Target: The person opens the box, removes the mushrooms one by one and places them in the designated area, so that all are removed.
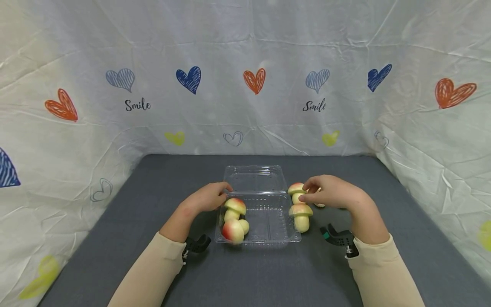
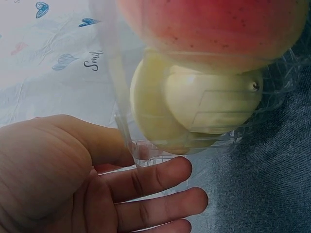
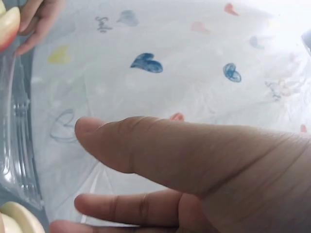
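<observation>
A clear plastic clamshell box [image 1: 268, 236] stands on the table with its lid [image 1: 253, 181] laid back. Inside, at the left, are a mushroom with a red-and-yellow cap [image 1: 237, 205] and a second mushroom [image 1: 233, 232] on its side. My left hand [image 1: 207, 198] pinches the box's left rim between thumb and index finger, the other fingers extended. The thumb tip shows through plastic in the left wrist view. My right hand [image 1: 331, 192] hovers beside two mushrooms [image 1: 296, 188] [image 1: 301, 217] right of the box, thumb and fingers apart, nothing between them.
Another mushroom [image 1: 320, 203] lies partly hidden behind my right hand. Dark grey cloth covers the table [image 1: 245, 277]. A white sheet [image 1: 215, 98] printed with hearts hangs at the back and sides. Each wrist wears a black mount [image 1: 337, 236].
</observation>
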The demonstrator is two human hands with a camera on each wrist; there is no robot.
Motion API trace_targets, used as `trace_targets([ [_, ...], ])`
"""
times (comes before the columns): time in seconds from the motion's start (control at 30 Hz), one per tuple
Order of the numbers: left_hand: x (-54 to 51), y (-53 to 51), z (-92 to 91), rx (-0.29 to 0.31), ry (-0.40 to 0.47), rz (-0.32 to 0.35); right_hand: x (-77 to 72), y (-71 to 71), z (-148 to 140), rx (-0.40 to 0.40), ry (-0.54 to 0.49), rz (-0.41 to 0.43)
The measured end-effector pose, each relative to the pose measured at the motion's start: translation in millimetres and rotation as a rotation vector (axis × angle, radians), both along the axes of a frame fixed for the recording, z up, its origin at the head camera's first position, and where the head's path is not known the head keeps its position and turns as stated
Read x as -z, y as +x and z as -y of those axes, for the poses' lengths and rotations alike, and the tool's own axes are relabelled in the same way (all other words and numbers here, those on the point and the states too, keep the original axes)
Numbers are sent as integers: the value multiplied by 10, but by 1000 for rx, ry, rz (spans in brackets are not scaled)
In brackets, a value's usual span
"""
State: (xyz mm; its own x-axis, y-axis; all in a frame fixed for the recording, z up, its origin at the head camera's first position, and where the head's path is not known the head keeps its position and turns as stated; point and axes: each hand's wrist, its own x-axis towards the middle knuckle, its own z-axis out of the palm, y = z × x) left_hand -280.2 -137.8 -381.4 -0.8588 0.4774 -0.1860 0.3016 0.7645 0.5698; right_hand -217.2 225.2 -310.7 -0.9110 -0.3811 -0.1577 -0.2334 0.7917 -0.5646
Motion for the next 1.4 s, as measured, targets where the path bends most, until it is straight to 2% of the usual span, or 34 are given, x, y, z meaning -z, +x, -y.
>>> trace_targets([
  [0.23,-12,-5,9,1,-4,-4,-8,27,112,-99,-92,-61],
  [0.4,1,0,6,-3,-2,0,74,10,261,-186,-187,-69],
  [0.8,7,10,2,-6,10,12,288,25,708,-388,-299,-86],
  [1.1,-6,9,0,-3,4,10,483,50,1000,-490,-260,-60],
  [1.4,10,-6,6,14,15,10,630,72,1181,-589,-159,-193],
])
